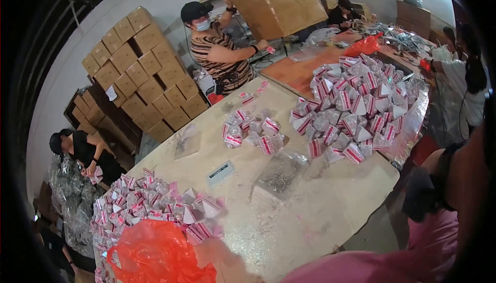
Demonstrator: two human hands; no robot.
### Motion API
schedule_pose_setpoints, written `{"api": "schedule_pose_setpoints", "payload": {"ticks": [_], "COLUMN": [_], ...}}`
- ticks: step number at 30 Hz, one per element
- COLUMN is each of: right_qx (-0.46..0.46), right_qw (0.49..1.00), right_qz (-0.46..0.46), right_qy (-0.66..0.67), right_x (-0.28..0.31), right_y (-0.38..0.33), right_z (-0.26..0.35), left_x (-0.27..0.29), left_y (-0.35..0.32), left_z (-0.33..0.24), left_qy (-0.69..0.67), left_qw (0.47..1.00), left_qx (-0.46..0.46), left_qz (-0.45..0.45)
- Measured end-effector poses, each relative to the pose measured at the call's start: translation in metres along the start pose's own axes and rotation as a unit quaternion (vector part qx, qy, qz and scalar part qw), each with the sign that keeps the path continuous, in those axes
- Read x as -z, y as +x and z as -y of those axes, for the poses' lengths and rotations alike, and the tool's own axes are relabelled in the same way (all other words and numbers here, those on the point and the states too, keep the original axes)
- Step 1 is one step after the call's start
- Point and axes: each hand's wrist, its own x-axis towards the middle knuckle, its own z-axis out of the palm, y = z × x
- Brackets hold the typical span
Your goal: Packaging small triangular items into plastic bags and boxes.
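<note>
- Right arm [467, 179], with a dark band: enters at the right edge, above the pink garment [392, 254]; seemingly the wearer's own. Its fingers cannot be made out, so whether they are clenched, released or grasping something cannot be told.
- Left hand: outside the view, as far as can be judged; the state of its fingers is unknown.
- Large pile of packets [356, 107]: clear, pyramid-like, with pink-and-white labels; on the table [330, 208], to the left of the right arm and farther from the wearer. The right arm is the nearer limb — a visible gap of table edge and floor lies between.
- Orientation: packets lean every way, sharing no long axis.
- Small cluster of packets [250, 130]: left of the large pile, farther from the right arm.
- Clear plastic bag [281, 174]: flat, nearer the wearer than that cluster.
- Left heap of packets [150, 200]: well apart from the right arm, behind the red bag [155, 254].
</note>
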Motion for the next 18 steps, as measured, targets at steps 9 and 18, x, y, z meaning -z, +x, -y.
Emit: {"api": "schedule_pose_setpoints", "payload": {"ticks": [9,18], "right_qx": [0.213,0.143], "right_qw": [0.965,0.986], "right_qz": [0.021,-0.038], "right_qy": [-0.152,-0.077], "right_x": [0.008,-0.017], "right_y": [0.026,-0.005], "right_z": [0.036,-0.029], "left_x": [-0.1,0.019], "left_y": [0.034,0.018], "left_z": [0.158,0.045], "left_qy": [-0.126,0.033], "left_qw": [0.984,0.999], "left_qx": [0.066,-0.012], "left_qz": [0.109,0.025]}}
